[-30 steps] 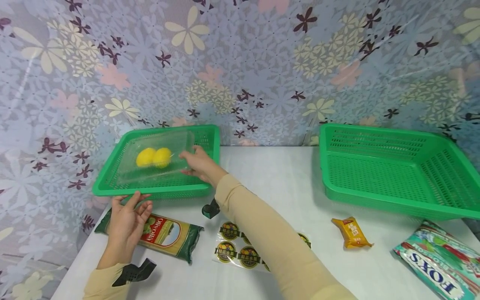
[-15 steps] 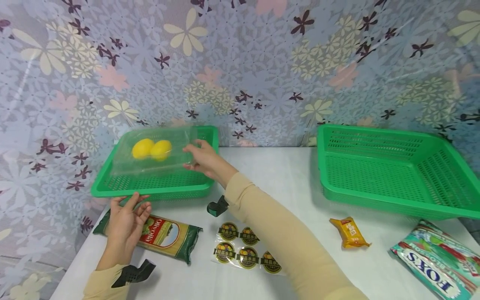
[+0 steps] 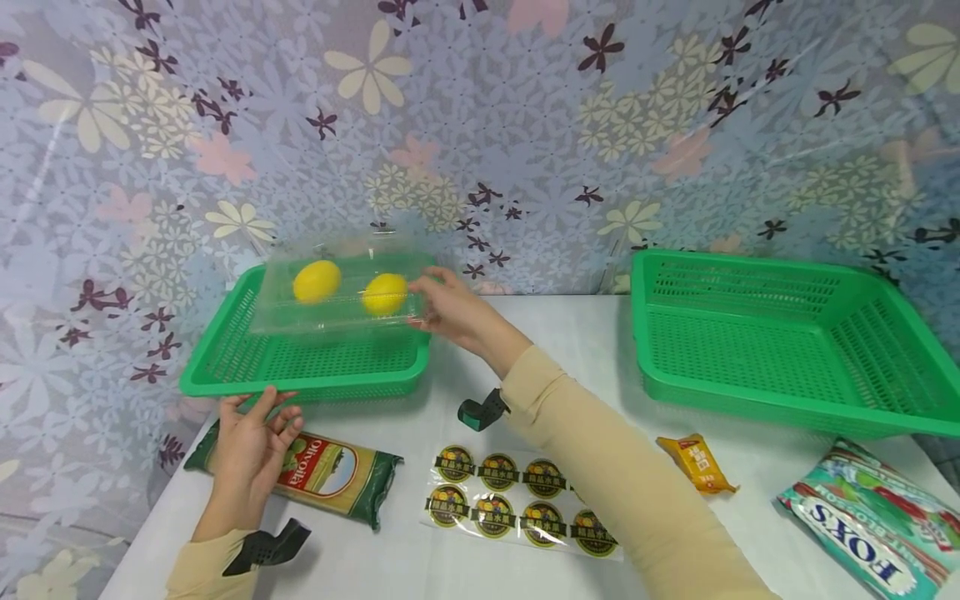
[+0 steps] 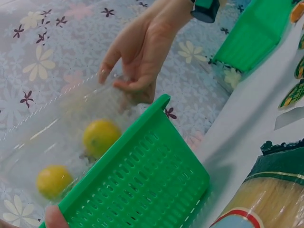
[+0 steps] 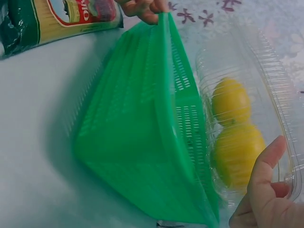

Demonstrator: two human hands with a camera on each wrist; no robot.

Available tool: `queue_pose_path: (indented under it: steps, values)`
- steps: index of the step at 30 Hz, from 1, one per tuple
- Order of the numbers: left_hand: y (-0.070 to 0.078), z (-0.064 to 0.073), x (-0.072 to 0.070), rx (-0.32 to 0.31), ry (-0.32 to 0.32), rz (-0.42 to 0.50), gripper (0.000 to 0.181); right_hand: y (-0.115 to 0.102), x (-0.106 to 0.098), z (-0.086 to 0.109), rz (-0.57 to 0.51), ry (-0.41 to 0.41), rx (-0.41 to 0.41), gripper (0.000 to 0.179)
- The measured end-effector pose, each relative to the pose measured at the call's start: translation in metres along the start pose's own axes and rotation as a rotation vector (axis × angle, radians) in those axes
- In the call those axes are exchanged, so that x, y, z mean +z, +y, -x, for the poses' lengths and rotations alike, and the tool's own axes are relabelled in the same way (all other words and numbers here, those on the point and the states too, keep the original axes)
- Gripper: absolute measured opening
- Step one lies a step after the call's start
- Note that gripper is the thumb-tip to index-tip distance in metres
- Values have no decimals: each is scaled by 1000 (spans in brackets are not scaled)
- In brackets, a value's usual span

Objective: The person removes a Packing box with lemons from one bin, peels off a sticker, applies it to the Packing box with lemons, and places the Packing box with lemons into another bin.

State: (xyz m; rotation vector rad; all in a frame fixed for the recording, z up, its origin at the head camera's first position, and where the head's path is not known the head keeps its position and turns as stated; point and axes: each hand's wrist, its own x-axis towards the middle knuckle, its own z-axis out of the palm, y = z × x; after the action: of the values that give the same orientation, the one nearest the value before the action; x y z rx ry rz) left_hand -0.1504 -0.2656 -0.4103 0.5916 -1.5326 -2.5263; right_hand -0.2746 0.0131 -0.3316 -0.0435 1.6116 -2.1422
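My right hand (image 3: pixel 468 321) pinches the right end of a clear plastic clamshell box (image 3: pixel 348 308), thumb on one side and fingers on the other. Two lemons show through its walls, one lemon (image 3: pixel 317 282) on the left and another lemon (image 3: pixel 386 294) near my fingers. The box is tilted above the left green basket (image 3: pixel 303 388), over its back and right part. At that basket's near rim, my left hand (image 3: pixel 251 446) holds on with its fingertips, palm turned up. Under the left wrist lies a pack of spaghetti (image 3: pixel 330 475), partly hidden by the hand.
A second green basket (image 3: pixel 750 404) stands at the right back. In front of it lie an orange snack packet (image 3: pixel 699 464) and a teal FOX'S bag (image 3: pixel 862 521). A sheet of round stickers (image 3: pixel 495 500) lies mid-table, partly under the right arm. A flowered cloth (image 3: pixel 525 150) hangs behind.
The right hand has raised the clear box and drawn it to the right, tilting it. The lemons have rolled apart inside. The left hand stays at the basket rim.
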Motion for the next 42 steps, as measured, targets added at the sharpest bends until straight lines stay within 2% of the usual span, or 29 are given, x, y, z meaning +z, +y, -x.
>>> queue_pose_path:
  steps: [8, 16, 21, 27, 35, 42]
  values:
    - [0, 1, 1, 5, 6, -2, 28, -6, -25, 21, 78, 35, -44, 70]
    - [-1, 2, 1, 7, -4, -10, 29, -8, -57, 48, 166, 70, -48, 70]
    - [-1, 2, 1, 16, -12, -11, 30, -9, -76, 66, 185, 110, -31, 73]
    - [-2, 1, 2, 12, 6, -26, 28, -6, -102, 89, 223, 156, -36, 71]
    - [-2, 1, 3, 13, 12, -40, 27, -3, -131, 119, 230, 179, -48, 72]
    - [0, 2, 0, 12, -38, -27, 31, 3, -150, 140, 269, 178, -26, 76]
